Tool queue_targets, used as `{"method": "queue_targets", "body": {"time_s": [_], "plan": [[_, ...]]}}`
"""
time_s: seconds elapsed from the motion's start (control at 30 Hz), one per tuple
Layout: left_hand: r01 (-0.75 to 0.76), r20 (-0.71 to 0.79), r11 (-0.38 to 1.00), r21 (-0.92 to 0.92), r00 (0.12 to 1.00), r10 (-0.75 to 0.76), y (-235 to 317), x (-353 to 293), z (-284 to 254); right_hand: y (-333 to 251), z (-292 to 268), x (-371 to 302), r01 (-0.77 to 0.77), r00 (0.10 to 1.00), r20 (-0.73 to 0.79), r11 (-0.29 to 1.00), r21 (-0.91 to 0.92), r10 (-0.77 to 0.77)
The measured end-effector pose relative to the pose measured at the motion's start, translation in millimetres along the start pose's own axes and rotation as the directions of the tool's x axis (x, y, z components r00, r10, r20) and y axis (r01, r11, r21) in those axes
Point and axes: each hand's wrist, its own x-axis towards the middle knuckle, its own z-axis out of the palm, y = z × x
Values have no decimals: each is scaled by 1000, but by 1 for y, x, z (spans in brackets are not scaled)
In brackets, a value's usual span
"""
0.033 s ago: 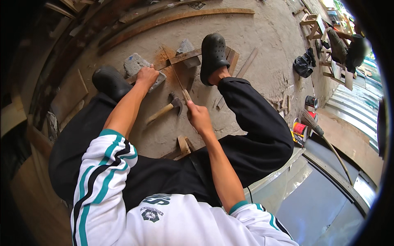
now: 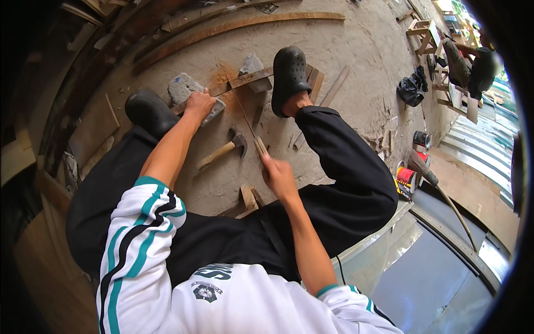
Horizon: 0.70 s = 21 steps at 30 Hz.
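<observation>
While our left hand (image 2: pixel 198 104) presses the strip (image 2: pixel 245 79) onto a stone (image 2: pixel 186 89) to steady it, our right hand (image 2: pixel 280 177) clenches the saw (image 2: pixel 248 125), cutting; hammer (image 2: pixel 225 149) nearby.

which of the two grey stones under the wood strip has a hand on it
The nearer grey stone: the left hand presses the wood strip there. The far stone by the black shoe has no hand on it.
</observation>
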Motion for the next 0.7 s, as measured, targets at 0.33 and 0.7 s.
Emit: {"method": "queue_targets", "body": {"time_s": [0.33, 0.7], "plan": [[12, -20, 998, -65, 1000, -13, 3, 10, -8, 6, 24, 65, 45, 998, -43, 999, 21, -44], [2, -81, 999, -50, 997, -7, 4, 6, -5, 12, 24, 75, 101, 994, -39, 995, 2, -101]]}}
